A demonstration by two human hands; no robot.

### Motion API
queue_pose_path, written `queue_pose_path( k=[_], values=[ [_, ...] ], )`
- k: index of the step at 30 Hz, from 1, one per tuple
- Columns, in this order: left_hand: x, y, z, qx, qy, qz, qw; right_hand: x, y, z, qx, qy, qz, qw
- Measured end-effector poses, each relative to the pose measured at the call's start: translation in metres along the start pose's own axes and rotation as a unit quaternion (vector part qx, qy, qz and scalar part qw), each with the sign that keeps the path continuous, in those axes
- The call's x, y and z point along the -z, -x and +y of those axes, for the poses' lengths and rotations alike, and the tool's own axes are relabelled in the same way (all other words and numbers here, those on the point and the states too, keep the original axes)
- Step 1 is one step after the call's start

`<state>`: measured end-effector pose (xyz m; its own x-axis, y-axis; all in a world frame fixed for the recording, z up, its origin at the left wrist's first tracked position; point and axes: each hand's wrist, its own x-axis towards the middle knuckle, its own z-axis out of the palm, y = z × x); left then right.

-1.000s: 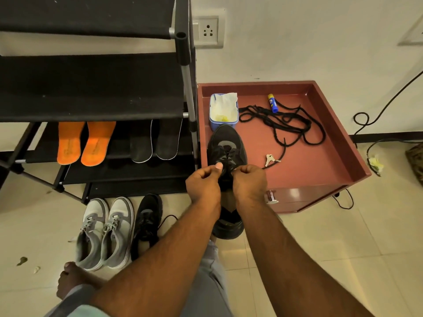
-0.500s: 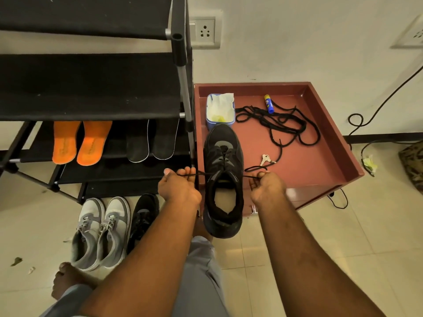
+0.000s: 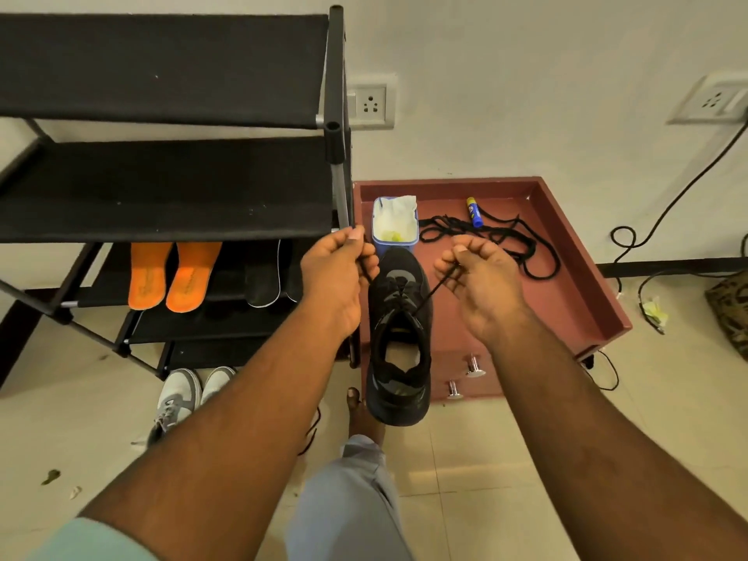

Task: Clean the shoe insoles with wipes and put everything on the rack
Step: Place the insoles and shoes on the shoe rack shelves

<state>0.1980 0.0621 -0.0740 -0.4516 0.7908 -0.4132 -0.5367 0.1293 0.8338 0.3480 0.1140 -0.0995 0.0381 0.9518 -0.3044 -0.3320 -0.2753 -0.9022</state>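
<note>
Both hands are up and apart, the left hand (image 3: 338, 273) and right hand (image 3: 481, 281) each pinching a lace end of the black shoe (image 3: 398, 338), which overhangs the front-left edge of the red cabinet (image 3: 566, 285), beside the rack (image 3: 162, 188).

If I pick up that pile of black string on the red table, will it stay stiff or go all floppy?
Probably floppy: the black lace lies in loose, tangled loops on the red table. It looks thin, so likely light. Loops may snag and drag along together.
</note>
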Motion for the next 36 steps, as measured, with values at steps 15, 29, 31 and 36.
queue_pose_path(
  k=[15, 29, 31, 36],
  values=[
    [0.074, -0.042, -0.038, 0.118, 0.127, 0.23, 0.958, 0.063, -0.028, 0.031, -0.033, 0.077, 0.116, 0.99],
    [-0.044, 0.049, 0.061, -0.042, -0.117, -0.085, 0.989, -0.018, 0.035, -0.096, 0.133, 0.12, -0.159, 0.971],
    [-0.058, 0.06, 0.077, -0.069, -0.12, -0.1, 0.985, -0.029, 0.045, -0.117, 0.164, 0.154, -0.169, 0.96],
    [-0.084, 0.088, 0.116, -0.123, -0.129, -0.123, 0.976, -0.052, 0.07, -0.163, 0.235, 0.201, -0.181, 0.934]
  ],
)
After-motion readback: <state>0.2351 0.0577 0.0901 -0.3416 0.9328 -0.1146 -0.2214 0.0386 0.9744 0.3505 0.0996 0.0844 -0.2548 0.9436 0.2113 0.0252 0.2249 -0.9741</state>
